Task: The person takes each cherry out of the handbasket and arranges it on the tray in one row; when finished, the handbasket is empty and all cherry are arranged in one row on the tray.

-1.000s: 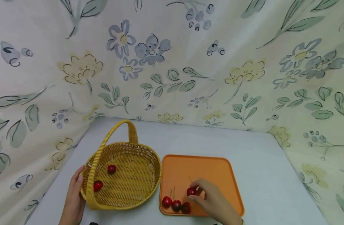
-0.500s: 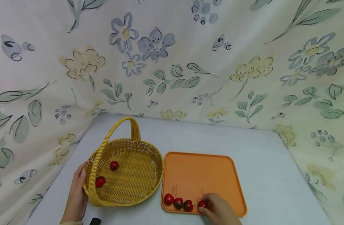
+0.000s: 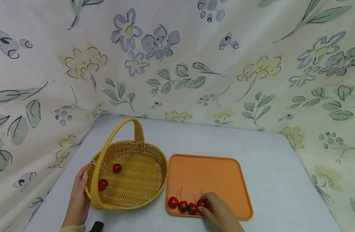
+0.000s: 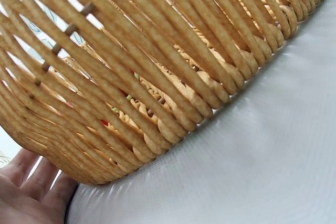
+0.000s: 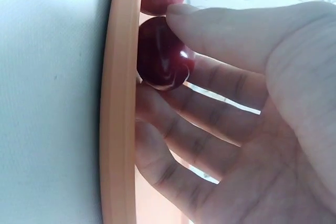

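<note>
With thumb and fingers, my right hand (image 3: 219, 211) pinches a dark red cherry (image 3: 201, 203) low over the front part of the orange tray (image 3: 206, 177). In the right wrist view, the thumb lies against this cherry (image 5: 164, 53), close beside the tray's rim (image 5: 118, 129). Three more stemmed cherries (image 3: 182, 206) form a row along the tray's front edge, left of the pinched one. My left hand (image 3: 79, 190) rests against the left side of a yellow woven basket (image 3: 134, 180); its fingers (image 4: 39, 177) look straight in the left wrist view, their tips hidden. Two cherries (image 3: 117, 168) lie in the basket.
The basket's tall arched handle (image 3: 108, 145) rises over its left part. Basket and tray stand side by side on a white-covered table (image 3: 276, 180). A floral cloth (image 3: 177, 58) hangs behind and at the sides. A small black object (image 3: 97, 226) shows by the left wrist.
My right hand has brought its cherry down toward the tray's front edge, then left to the end of the row. My left hand stays at the basket. The head view has shifted slightly.
</note>
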A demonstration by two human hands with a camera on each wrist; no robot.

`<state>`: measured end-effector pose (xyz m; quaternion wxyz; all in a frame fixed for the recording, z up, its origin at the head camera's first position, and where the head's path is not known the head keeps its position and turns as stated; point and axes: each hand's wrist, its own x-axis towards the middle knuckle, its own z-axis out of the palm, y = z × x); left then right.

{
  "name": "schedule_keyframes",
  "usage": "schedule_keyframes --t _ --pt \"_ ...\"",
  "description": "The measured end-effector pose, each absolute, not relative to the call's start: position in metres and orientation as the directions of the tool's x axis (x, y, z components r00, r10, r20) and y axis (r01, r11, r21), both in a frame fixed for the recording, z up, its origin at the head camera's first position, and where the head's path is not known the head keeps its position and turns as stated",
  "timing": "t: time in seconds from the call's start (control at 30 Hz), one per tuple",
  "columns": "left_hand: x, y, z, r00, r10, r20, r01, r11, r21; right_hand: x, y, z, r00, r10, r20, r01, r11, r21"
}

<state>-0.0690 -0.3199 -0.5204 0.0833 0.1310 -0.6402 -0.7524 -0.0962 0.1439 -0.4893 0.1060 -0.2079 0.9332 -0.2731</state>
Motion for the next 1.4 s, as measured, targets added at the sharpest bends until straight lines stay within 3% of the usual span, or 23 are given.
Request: schedule_keyframes --t 0.33,1.0,1.27,1.4 --pt "-0.07 -0.32 -0.517 -0.944 -0.308 -0.118 -0.07 -0.163 0.984 -0.092 0.149 -0.483 -0.873 -0.461 -0.16 -0.313 0.781 -0.541" --pt "-0.069 -0.318 -0.515 -0.936 -0.313 -0.161 -0.116 -0.156 0.981 -0.086 0.148 -0.479 -0.881 -0.44 -0.173 -0.294 0.797 -0.528" --pt "-0.069 -0.318 -0.514 -0.914 -0.345 -0.212 -0.167 -0.156 0.974 -0.097 0.136 -0.431 -0.881 -0.468 -0.065 -0.381 0.785 -0.488" --pt "-0.071 -0.317 -0.513 -0.915 -0.339 -0.217 -0.179 -0.141 0.974 -0.109 0.107 -0.399 -0.844 -0.536 -0.019 -0.498 0.796 -0.345"
